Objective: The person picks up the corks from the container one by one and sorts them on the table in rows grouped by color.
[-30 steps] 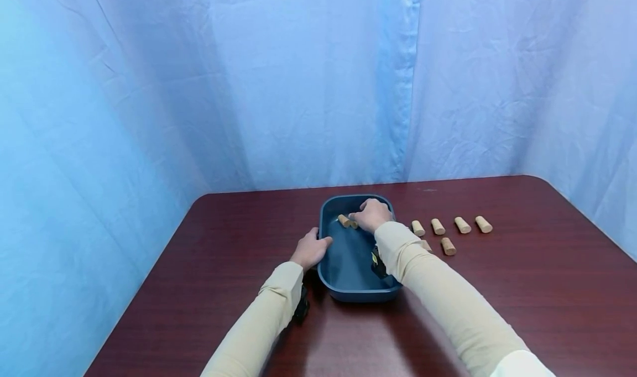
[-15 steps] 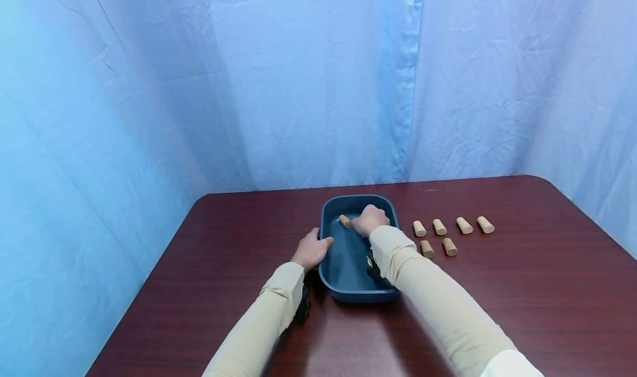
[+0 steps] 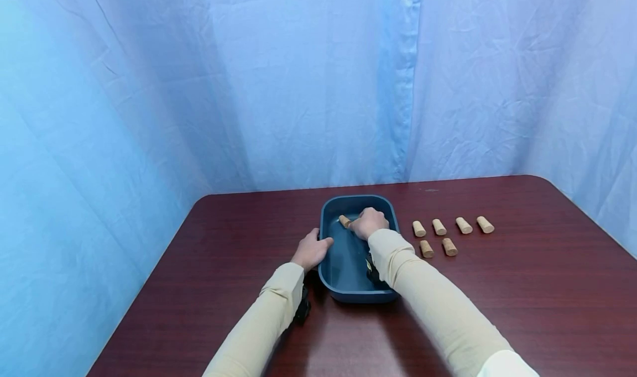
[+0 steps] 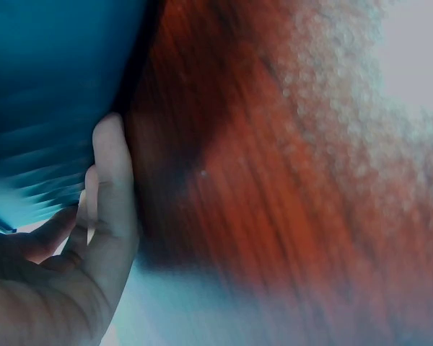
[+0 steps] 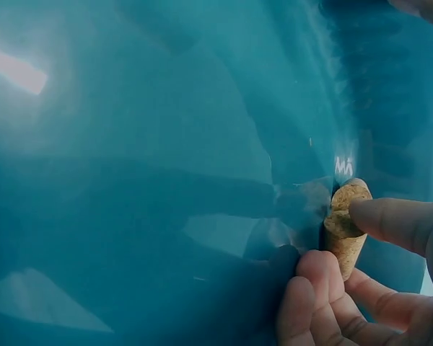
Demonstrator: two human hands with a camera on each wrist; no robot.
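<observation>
A dark blue rectangular tub (image 3: pixel 348 297) stands on the table. My left hand (image 3: pixel 311 250) grips its left rim, thumb over the edge; in the left wrist view the fingers (image 4: pixel 114 191) lie along the outer wall. Inside the tub, towards its far end, my right hand (image 3: pixel 370 223) reaches down. In the right wrist view its thumb and fingers pinch a tapered cork (image 5: pixel 346 250). Another cork (image 5: pixel 351 191) lies right beside that one on the tub floor; the head view shows this second cork (image 3: pixel 344 221) just left of the right fingertips, while the hand hides the pinched cork.
Several more corks lie right of the tub in two rows, with a far-row cork (image 3: pixel 485 225) at the right end and a near-row cork (image 3: pixel 450 247). The dark red-brown table (image 3: pixel 224 255) ends at a light blue curtain (image 3: pixel 308 89).
My right hand has come down and slightly nearer inside the tub, closing over the cork that showed below its fingertips. A near-row cork has come into view past the sleeve. My left hand stays put.
</observation>
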